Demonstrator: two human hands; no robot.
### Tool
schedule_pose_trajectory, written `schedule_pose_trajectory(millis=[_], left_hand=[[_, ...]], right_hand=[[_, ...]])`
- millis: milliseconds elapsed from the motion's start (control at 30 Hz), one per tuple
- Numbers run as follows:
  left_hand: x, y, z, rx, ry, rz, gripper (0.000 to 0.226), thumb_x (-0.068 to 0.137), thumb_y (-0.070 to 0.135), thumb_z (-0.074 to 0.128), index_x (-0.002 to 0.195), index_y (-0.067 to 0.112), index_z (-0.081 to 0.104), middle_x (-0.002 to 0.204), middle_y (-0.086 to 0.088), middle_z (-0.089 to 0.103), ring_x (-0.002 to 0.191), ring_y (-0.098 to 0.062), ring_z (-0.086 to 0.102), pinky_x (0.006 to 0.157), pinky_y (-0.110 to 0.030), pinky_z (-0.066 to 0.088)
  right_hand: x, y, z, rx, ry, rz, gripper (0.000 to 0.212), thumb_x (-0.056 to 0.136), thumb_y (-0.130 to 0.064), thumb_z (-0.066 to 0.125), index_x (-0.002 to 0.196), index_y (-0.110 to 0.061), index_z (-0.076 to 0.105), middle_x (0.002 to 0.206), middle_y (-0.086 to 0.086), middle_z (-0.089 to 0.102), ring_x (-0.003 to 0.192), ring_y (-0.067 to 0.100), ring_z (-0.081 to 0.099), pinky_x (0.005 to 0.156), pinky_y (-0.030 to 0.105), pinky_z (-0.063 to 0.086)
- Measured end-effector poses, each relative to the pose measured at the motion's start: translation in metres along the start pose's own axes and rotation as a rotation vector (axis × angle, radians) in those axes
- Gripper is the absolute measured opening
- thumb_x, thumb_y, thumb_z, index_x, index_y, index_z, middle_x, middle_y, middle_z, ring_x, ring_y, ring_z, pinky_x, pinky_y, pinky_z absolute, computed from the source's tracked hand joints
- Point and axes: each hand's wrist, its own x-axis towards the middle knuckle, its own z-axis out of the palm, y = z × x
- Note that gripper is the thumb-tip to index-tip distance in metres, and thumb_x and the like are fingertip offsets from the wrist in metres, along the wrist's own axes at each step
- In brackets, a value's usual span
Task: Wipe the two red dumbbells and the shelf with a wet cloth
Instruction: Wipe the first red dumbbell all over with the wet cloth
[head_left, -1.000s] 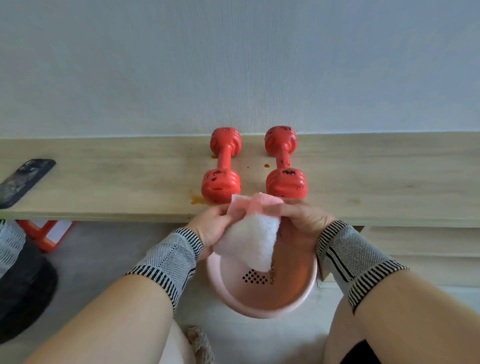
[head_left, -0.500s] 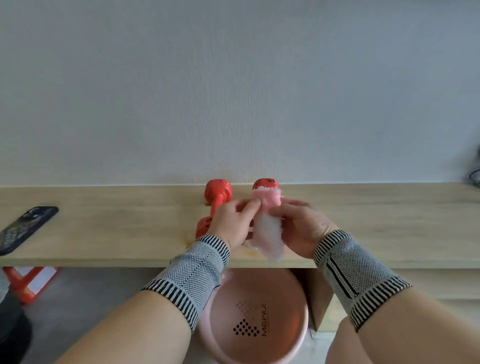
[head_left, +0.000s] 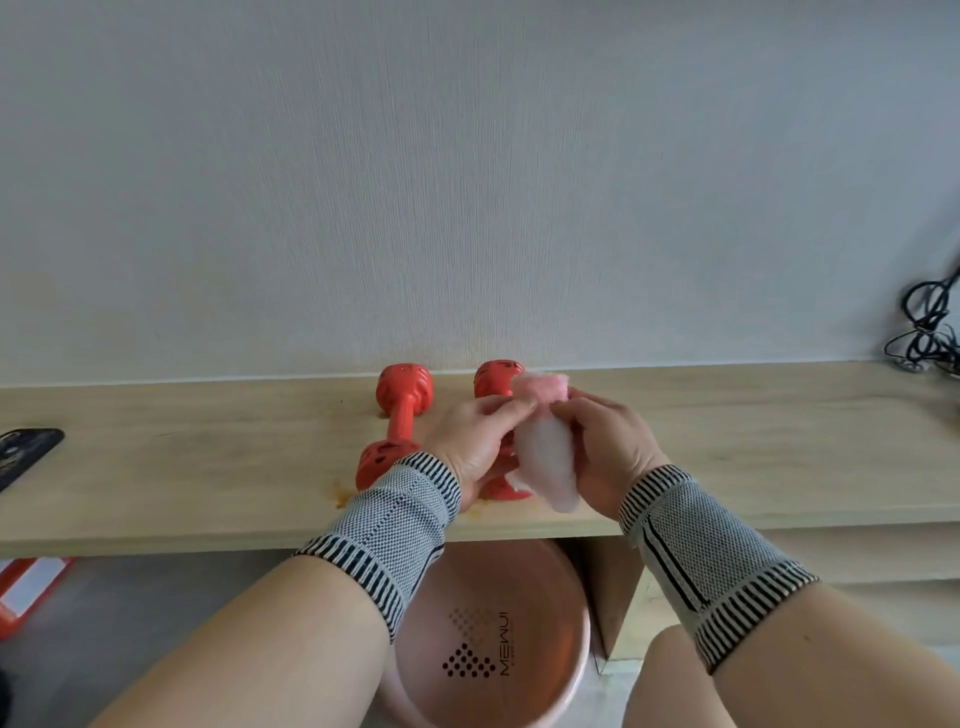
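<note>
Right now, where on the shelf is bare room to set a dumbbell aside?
The shelf is bare between the right hand and the cables, and between the phone and the left dumbbell. The middle is crowded: both hands hold the cloth over the right dumbbell.

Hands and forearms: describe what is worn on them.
The left hand and right hand are bare. Each wrist wears a knitted wrist sleeve, finely chequered grey with black-and-white striped bands at both ends; the right one also has a dark lengthwise line. Forearms are bare.

The hands (head_left: 480, 447) and cloth (head_left: 545, 457) are hiding most of the right dumbbell (head_left: 493, 376); the left edge is cropping the phone (head_left: 26, 449).
</note>
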Motion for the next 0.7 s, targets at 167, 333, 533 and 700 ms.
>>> schedule_pose_trajectory(millis=[167,333,533,700], left_hand=[[0.005,-0.001,0.004,0.004,0.041,0.02,0.005,0.092,0.018,0.064,0.096,0.016,0.067,0.086,-0.007,0.068,0.081,-0.024,0.064,0.063,-0.03,0.052],[0.008,0.001,0.009,-0.116,0.079,0.025,0.004,0.094,0.013,0.059,0.095,0.015,0.063,0.082,-0.009,0.068,0.074,-0.024,0.065,0.063,-0.035,0.055],[0.015,-0.007,-0.005,0.474,0.277,0.184,0.02,0.091,0.031,0.065,0.106,0.019,0.071,0.097,0.0,0.072,0.091,-0.017,0.068,0.086,-0.032,0.054],[0.009,-0.031,-0.031,0.908,0.392,0.17,0.037,0.091,0.019,0.063,0.129,0.02,0.059,0.125,0.006,0.064,0.101,-0.01,0.061,0.089,-0.021,0.044]], right_hand=[[0.008,0.006,-0.002,-0.392,0.194,-0.085,0.019,0.09,-0.017,0.057,0.109,-0.011,0.058,0.1,0.01,0.067,0.087,0.023,0.066,0.08,0.039,0.054],[0.014,0.016,-0.002,-0.395,0.292,-0.132,0.035,0.087,-0.033,0.061,0.118,-0.019,0.049,0.117,0.006,0.06,0.101,0.024,0.062,0.092,0.046,0.05],[0.026,0.013,-0.018,-0.772,0.436,-0.304,0.018,0.09,-0.019,0.05,0.103,-0.017,0.063,0.083,0.003,0.067,0.077,0.023,0.061,0.067,0.03,0.047],[0.033,0.014,-0.055,-0.982,0.531,-0.248,0.024,0.09,-0.015,0.05,0.104,-0.023,0.067,0.096,0.012,0.069,0.085,0.027,0.06,0.069,0.027,0.04]])
